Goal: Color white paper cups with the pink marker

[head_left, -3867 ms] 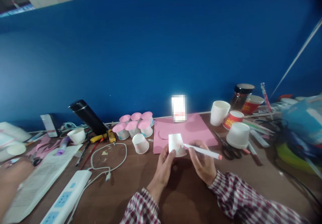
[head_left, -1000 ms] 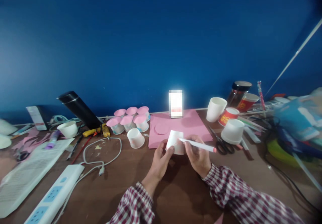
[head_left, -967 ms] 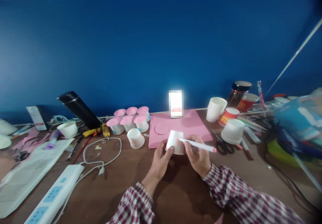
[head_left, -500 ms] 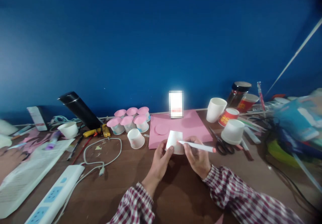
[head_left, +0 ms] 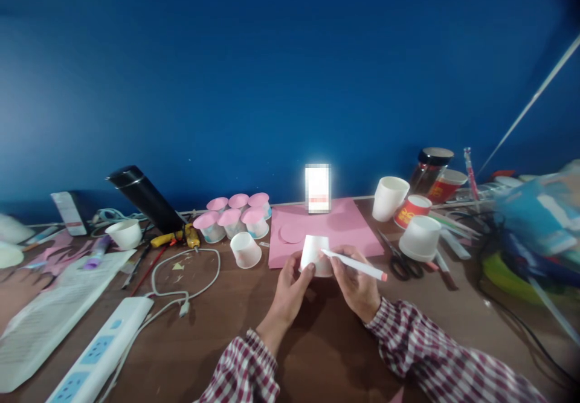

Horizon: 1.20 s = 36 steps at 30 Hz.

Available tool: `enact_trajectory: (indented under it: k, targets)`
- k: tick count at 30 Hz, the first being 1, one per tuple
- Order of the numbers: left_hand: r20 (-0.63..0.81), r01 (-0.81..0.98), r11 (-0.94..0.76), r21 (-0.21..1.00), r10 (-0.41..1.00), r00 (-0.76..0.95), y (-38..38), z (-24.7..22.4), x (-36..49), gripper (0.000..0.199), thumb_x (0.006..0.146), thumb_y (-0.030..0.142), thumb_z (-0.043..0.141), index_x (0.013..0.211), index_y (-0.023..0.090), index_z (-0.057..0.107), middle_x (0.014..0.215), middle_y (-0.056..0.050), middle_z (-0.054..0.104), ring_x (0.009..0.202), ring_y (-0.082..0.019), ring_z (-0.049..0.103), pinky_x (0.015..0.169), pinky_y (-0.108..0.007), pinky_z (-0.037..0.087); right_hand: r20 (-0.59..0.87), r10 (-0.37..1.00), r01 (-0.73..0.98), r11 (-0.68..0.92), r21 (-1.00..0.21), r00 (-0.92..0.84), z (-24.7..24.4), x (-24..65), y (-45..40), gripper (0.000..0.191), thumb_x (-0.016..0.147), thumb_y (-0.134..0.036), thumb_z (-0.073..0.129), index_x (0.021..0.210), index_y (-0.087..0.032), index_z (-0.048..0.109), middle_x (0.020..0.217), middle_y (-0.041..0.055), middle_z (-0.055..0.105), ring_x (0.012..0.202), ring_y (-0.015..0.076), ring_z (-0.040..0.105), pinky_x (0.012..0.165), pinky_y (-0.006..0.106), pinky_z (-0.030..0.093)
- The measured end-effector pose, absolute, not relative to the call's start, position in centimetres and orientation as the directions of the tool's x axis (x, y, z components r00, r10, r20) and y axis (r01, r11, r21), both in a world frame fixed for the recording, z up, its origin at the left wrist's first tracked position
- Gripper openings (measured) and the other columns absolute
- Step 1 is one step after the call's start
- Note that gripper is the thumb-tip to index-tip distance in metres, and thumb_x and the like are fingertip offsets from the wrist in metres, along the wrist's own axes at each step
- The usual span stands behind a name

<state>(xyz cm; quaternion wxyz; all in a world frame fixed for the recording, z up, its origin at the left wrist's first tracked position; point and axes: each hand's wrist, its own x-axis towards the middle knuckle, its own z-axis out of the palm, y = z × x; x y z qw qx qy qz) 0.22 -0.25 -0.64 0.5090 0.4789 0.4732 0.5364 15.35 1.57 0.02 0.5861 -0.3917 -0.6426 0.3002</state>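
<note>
My left hand (head_left: 290, 288) grips a white paper cup (head_left: 316, 252), turned upside down, from its left side. A white marker (head_left: 360, 264) with an orange-red end is pinched in my right hand (head_left: 356, 285), its tip at the cup's wall. Whether it has left a mark there is too small to tell. Behind the cup lies a pink paper sheet (head_left: 353, 225) with a pink paper disc (head_left: 293, 232) on it. Left of the sheet, another white paper cup (head_left: 245, 250) stands upside down, in front of several cups topped with pink discs (head_left: 232, 217).
Scissors (head_left: 405, 267), an upturned white cup (head_left: 420, 238) and a red cup (head_left: 412, 211) are on the right. A power strip (head_left: 97, 351), a white cable (head_left: 217, 270) and a black flask (head_left: 145, 197) are on the left. Another person's hand (head_left: 18, 291) rests at far left.
The marker has tilted slightly, its rear end dropping a little lower, while its tip stays at the cup. My left hand still holds the cup in nearly the same place.
</note>
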Motion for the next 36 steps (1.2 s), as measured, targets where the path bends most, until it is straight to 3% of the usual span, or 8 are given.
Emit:
enact_trajectory:
  k: [10,18,36]
  targets:
    - [0.052,-0.126,-0.056,0.99,0.998,-0.04,-0.21,-0.27,0.35,0.044,0.084,0.042,0.061,0.119,0.015,0.059,0.114,-0.01,0.066,0.105,-0.024,0.06,0.093,-0.034,0.046,0.534,0.845,0.185,0.527,-0.829,-0.014,-0.21,15.45,1.55,0.007,0.091,-0.025,0.055,0.096,-0.021,0.058,0.085,0.0044,0.066,0.071,0.0165,0.064,0.064,0.027,0.054]
    - [0.036,-0.061,-0.038,0.997,0.999,-0.03,-0.03,-0.45,0.23,0.042,0.083,0.041,0.061,0.115,0.013,0.061,0.109,-0.01,0.066,0.096,-0.022,0.059,0.086,-0.032,0.047,0.618,0.784,0.306,0.601,-0.738,-0.05,0.22,15.57,1.35,0.007,0.09,-0.022,0.056,0.095,-0.02,0.06,0.085,0.0044,0.067,0.076,0.0172,0.065,0.07,0.028,0.055]
    - [0.032,-0.027,-0.032,0.999,0.999,-0.022,-0.26,-0.4,0.4,0.041,0.083,0.04,0.062,0.114,0.013,0.059,0.106,-0.01,0.068,0.097,-0.022,0.061,0.085,-0.031,0.048,0.608,0.793,0.286,0.593,-0.753,-0.045,0.67,15.43,1.3,0.007,0.09,-0.022,0.056,0.095,-0.02,0.061,0.083,0.004,0.067,0.072,0.0155,0.066,0.062,0.024,0.054]
